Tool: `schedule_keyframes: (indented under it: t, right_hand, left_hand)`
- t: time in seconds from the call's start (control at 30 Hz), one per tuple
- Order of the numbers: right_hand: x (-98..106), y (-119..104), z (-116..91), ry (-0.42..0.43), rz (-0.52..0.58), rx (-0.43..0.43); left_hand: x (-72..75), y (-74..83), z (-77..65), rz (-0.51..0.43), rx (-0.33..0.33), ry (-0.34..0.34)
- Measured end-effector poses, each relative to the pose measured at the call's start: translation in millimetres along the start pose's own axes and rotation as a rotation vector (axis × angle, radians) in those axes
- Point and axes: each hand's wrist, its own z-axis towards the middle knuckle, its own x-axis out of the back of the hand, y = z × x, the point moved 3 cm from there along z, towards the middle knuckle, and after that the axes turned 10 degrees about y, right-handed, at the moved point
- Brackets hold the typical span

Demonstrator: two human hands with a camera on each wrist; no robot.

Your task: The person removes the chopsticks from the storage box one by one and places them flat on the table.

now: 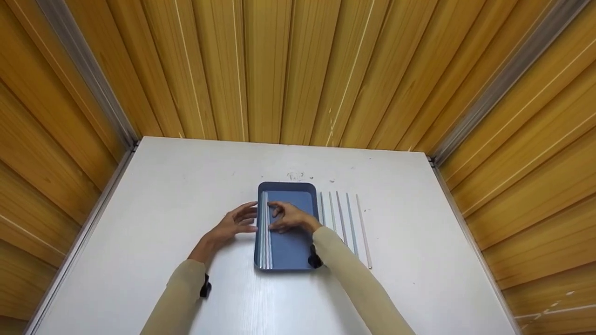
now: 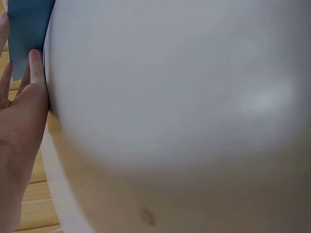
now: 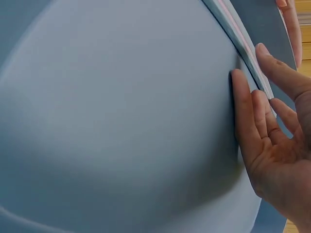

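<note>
A blue rectangular tray (image 1: 291, 260) lies on the white table, its long sides running away from me. Along its left inner wall several slender, chopstick-like sticks (image 1: 266, 246) lie side by side in pale blue, white and pink. My left hand (image 1: 228, 225) touches the tray's left wall from outside, thumb and fingers spread apart; the left wrist view shows its straight thumb (image 2: 36, 65) along the wall. Inside the tray is my right hand (image 1: 291, 216), its thumb and forefinger apart, with fingertips at the right edge of the bundle. The right wrist view shows the fingers (image 3: 245, 107) beside the sticks (image 3: 243, 43).
To the right of the tray several more slender sticks (image 1: 361, 223) lie spaced apart on the white table (image 1: 419, 288), roughly parallel. Small dark marks (image 1: 295, 176) show on the tabletop beyond the tray. Wood-patterned panels (image 1: 288, 70) stand around the back and sides.
</note>
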Motion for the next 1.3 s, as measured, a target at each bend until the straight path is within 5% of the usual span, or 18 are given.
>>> schedule_keyframes:
  t: [0.37,0.67,1.3]
  right_hand:
    - [-6.9,-0.1,-3.5,0.081,-0.034,0.005]
    - [-6.0,0.9,-1.6,0.059,0.023,-0.051]
    - [-12.4,-12.1,-10.2,0.119,-0.045,-0.082]
  left_hand:
    - [0.0,-1.9,-1.0,0.01,0.007,0.009]
    - [0.8,-2.9,1.4,0.015,-0.035,0.007]
    - [-0.9,-2.7,2.4,0.007,0.014,0.017]
